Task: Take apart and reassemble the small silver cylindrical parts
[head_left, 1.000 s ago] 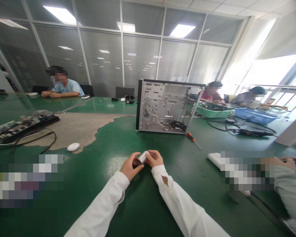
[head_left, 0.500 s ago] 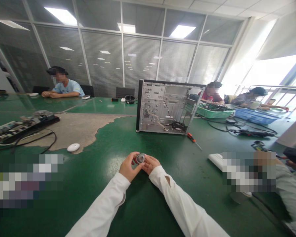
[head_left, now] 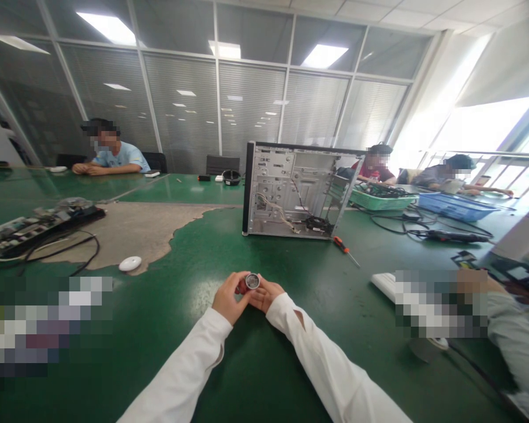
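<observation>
Just above the table, between my two hands, is a small round container with a pale grey rim. Something mottled shows inside its round face, too small to name, and a reddish patch shows on its side. My left hand is closed round it from the left, thumb below and fingers behind. From the right, my right hand grips its edge with the fingers bent. Part of the container's side is hidden by the fingers.
Ahead stands an open computer case, with an orange-handled screwdriver beside it. A white oval object lies to the left. Green and blue baskets stand at right. At the right edge, a neighbour's sleeve reaches in.
The small round container has been turned between my fingers, so its rim and reddish side show more. My hands have stayed in nearly the same place.
</observation>
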Available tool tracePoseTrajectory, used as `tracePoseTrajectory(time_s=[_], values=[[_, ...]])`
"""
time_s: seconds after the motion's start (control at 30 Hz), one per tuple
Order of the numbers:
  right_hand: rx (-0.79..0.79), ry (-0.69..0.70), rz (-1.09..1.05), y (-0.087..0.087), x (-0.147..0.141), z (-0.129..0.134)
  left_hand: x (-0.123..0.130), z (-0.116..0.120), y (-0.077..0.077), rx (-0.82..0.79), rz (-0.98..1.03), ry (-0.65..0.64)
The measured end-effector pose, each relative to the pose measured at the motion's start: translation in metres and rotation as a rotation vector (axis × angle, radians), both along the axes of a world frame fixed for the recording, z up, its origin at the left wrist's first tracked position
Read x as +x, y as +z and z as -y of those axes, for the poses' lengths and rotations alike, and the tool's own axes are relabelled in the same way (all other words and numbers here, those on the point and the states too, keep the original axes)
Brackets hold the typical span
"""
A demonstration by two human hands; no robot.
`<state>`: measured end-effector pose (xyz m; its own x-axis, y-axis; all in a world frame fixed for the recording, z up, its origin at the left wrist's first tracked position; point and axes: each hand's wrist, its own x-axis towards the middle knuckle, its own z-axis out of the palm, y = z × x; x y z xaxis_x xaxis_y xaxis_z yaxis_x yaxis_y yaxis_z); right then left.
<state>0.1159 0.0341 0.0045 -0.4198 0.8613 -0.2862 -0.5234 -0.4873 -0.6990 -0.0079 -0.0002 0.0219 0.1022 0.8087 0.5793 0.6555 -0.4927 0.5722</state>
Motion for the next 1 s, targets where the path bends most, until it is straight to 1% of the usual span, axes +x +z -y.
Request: tracePoseTrajectory(time_s=[0.2,0.47,0.6,0.7,0.83,1.0], values=[[-0.068,0.045,0.055,0.006,-0.001,0.0,-0.002,-0.001,0.0,0.016,-0.048,-0.002],[-0.133,0.068,0.093,0.005,0.001,-0.002,-0.002,-0.001,0.001,0.008,-0.043,-0.022],[-0.135,0.101,0.087,0.004,0.001,-0.004,-0.002,0.0,0.002,0.013,-0.038,-0.022],[-0.094,0.108,0.107,0.001,0.002,-0.005,-0.001,0.001,0.003,0.008,-0.044,-0.021],[0.051,0.061,0.177,-0.003,0.004,-0.005,-0.001,0.002,0.003,-0.013,-0.039,-0.026],[0.128,0.009,0.197,-0.005,0.007,-0.004,-0.002,0.0,0.001,-0.038,-0.025,-0.025]])
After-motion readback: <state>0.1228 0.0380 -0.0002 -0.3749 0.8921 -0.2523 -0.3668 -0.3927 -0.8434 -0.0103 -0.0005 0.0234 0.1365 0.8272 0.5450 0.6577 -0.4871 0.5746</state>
